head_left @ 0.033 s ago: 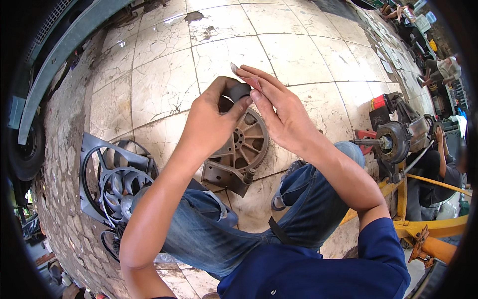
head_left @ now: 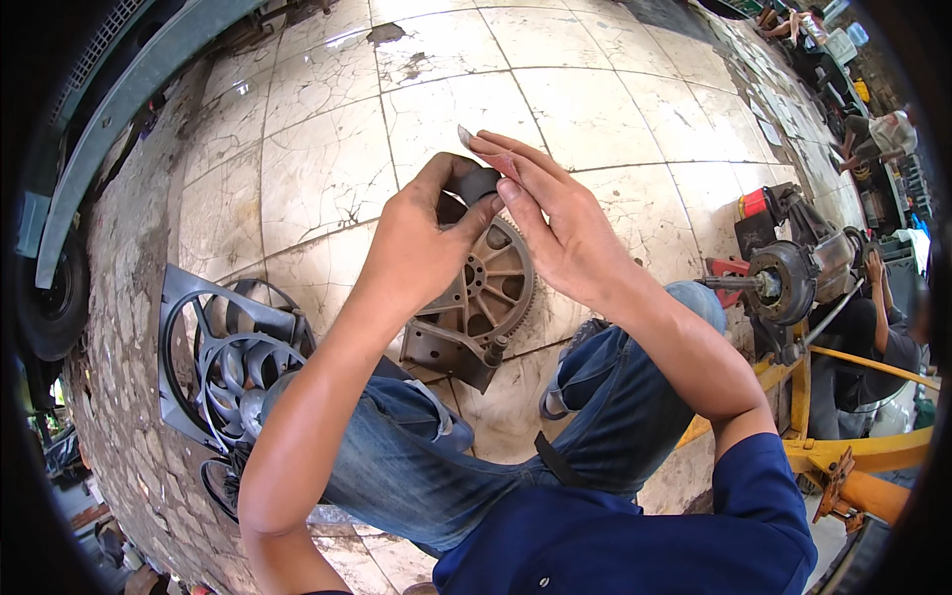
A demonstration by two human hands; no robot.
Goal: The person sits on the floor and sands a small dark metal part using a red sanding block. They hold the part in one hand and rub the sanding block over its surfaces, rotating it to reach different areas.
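My left hand [head_left: 407,238] is closed around a short, dark, round metal part [head_left: 480,184], thumb at its near side and fingers curled behind. Pressed to the part's right side is a thin reddish sheet with a pale grey curled end [head_left: 501,159], which looks like sandpaper. My right hand [head_left: 575,233] pinches that sheet between its thumb and its straightened fingers. Below both hands, between my feet, a rusty toothed flywheel [head_left: 514,283] lies on the tiles, partly hidden by my left hand. A dark metal bracket [head_left: 446,355] rests at its near side.
A fan in a grey shroud [head_left: 183,382] stands left of my legs. To the right are an axle with a wheel hub [head_left: 778,285] and a yellow metal frame [head_left: 858,454]. A co-worker [head_left: 883,317] sits at the far right, another person [head_left: 888,137] further back. Cracked tiles [head_left: 317,119] cover the floor.
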